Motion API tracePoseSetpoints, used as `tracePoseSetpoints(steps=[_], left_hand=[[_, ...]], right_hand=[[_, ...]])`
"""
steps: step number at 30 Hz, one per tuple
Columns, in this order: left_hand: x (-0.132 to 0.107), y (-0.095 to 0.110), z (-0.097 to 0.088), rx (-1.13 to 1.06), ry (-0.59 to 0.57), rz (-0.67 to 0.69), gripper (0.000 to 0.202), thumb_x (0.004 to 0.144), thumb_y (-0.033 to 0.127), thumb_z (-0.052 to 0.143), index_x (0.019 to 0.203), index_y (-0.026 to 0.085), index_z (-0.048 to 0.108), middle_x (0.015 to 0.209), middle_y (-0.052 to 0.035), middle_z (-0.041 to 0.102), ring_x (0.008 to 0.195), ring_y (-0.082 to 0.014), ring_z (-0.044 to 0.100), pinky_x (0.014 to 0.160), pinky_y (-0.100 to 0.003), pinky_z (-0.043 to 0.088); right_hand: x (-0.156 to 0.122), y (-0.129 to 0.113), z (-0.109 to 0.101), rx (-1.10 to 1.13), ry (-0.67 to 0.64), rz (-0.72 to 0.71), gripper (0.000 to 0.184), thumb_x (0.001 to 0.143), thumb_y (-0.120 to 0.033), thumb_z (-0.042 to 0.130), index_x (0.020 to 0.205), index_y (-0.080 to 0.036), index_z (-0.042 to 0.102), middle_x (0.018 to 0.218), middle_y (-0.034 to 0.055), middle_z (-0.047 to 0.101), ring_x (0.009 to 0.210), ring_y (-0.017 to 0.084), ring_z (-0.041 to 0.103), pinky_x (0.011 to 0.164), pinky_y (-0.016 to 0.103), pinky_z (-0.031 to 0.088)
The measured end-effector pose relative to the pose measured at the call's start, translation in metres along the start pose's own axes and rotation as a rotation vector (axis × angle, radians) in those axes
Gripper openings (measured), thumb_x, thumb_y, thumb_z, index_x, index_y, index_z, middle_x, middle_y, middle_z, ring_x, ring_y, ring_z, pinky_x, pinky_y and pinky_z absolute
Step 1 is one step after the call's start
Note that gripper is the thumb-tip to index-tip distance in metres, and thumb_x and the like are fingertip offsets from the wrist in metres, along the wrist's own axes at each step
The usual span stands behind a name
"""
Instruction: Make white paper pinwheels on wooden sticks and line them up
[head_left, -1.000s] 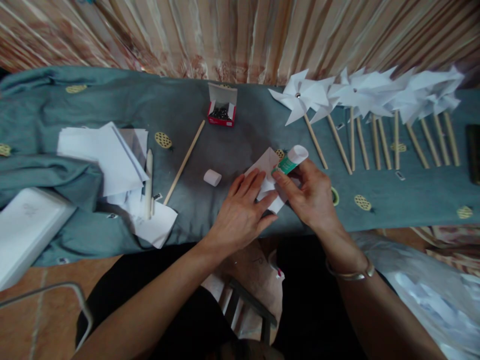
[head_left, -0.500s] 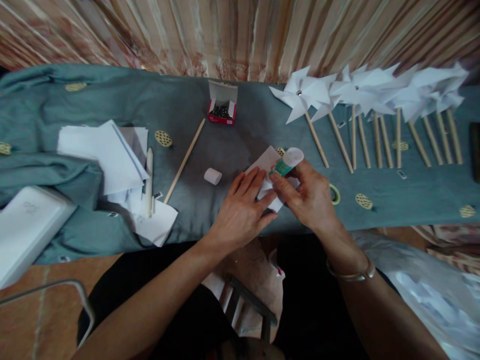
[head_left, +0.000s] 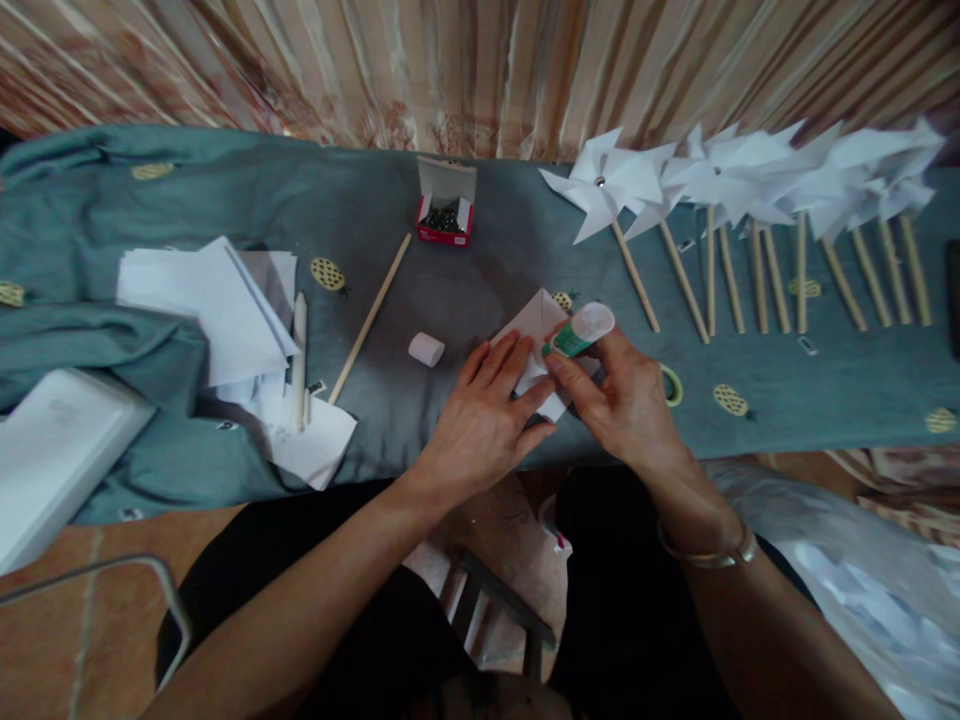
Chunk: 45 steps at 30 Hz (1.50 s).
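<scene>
My right hand (head_left: 626, 395) grips a green and white glue stick (head_left: 581, 330), tilted with its lower end down at the folded white paper (head_left: 538, 315). Fingers stretched out, my left hand (head_left: 487, 415) lies flat on the left part of that paper and presses it to the cloth. The glue's tip is hidden by my right fingers. Left of my left hand lies a white cap (head_left: 426, 349) on its side. A roll of light green tape (head_left: 670, 385) sits just behind my right hand, partly covered by it.
Several white paper pinwheels (head_left: 609, 185) on wooden sticks lie at the back right. An open red box (head_left: 444, 225) of small metal pieces stands at the back. Leftward are a wooden stick (head_left: 371, 318), a pale pointed rod (head_left: 299, 360), stacked paper (head_left: 169, 285) and a white box (head_left: 64, 450).
My right hand and the glue stick have shifted slightly right and down, and the stick leans more. My left hand stays in place on the paper.
</scene>
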<state>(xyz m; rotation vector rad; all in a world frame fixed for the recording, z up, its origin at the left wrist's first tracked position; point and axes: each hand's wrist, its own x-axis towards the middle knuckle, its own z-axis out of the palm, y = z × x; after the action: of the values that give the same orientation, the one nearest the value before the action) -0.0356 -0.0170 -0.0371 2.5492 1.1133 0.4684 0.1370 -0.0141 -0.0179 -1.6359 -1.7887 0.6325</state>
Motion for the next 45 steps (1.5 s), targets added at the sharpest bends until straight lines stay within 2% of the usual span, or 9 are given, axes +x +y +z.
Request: tracePoseSetpoints(steps=[4, 10, 19, 36, 45], left_hand=[[0.000, 0.000, 0.001, -0.004, 0.001, -0.007, 0.046, 0.087, 0.043, 0.058, 0.128, 0.022, 0.055, 0.148, -0.0152, 0.042, 0.140, -0.0334, 0.033, 0.110, -0.060, 0.031], [0.000, 0.000, 0.000, 0.007, -0.010, -0.003, 0.047, 0.088, 0.043, 0.057, 0.129, 0.021, 0.054, 0.148, -0.0164, 0.041, 0.141, -0.0333, 0.032, 0.112, -0.057, 0.030], [0.000, 0.000, -0.001, -0.012, -0.017, -0.007, 0.045, 0.088, 0.041, 0.057, 0.128, 0.021, 0.055, 0.148, -0.0160, 0.041, 0.141, -0.0332, 0.032, 0.111, -0.058, 0.030], [0.000, 0.000, 0.000, -0.009, -0.002, 0.003, 0.045, 0.087, 0.041, 0.058, 0.127, 0.020, 0.055, 0.148, -0.0167, 0.041, 0.140, -0.0345, 0.032, 0.111, -0.058, 0.030], [0.000, 0.001, 0.000, -0.013, 0.000, 0.002, 0.045, 0.087, 0.041, 0.059, 0.127, 0.021, 0.055, 0.148, -0.0152, 0.042, 0.141, -0.0340, 0.031, 0.111, -0.059, 0.030]], right_hand=[[-0.002, 0.005, 0.001, 0.018, 0.021, -0.023, 0.024, 0.088, -0.042, 0.056, 0.104, -0.024, 0.059, 0.096, 0.0068, 0.068, 0.088, 0.025, 0.065, 0.080, 0.044, 0.051], [-0.003, 0.006, 0.000, 0.018, 0.035, -0.027, 0.022, 0.088, -0.040, 0.057, 0.104, -0.025, 0.059, 0.093, 0.0056, 0.069, 0.085, 0.024, 0.065, 0.077, 0.041, 0.052], [-0.002, 0.009, -0.002, 0.011, 0.044, -0.027, 0.023, 0.089, -0.041, 0.056, 0.104, -0.024, 0.059, 0.098, 0.0084, 0.068, 0.089, 0.027, 0.065, 0.081, 0.046, 0.051], [0.006, 0.017, 0.003, 0.043, 0.074, -0.050, 0.026, 0.088, -0.040, 0.058, 0.109, -0.025, 0.059, 0.096, 0.0049, 0.067, 0.085, 0.024, 0.065, 0.078, 0.041, 0.052], [0.010, 0.013, 0.004, 0.008, 0.077, -0.048, 0.018, 0.088, -0.040, 0.057, 0.098, -0.025, 0.057, 0.092, 0.0039, 0.066, 0.085, 0.023, 0.064, 0.077, 0.040, 0.051]])
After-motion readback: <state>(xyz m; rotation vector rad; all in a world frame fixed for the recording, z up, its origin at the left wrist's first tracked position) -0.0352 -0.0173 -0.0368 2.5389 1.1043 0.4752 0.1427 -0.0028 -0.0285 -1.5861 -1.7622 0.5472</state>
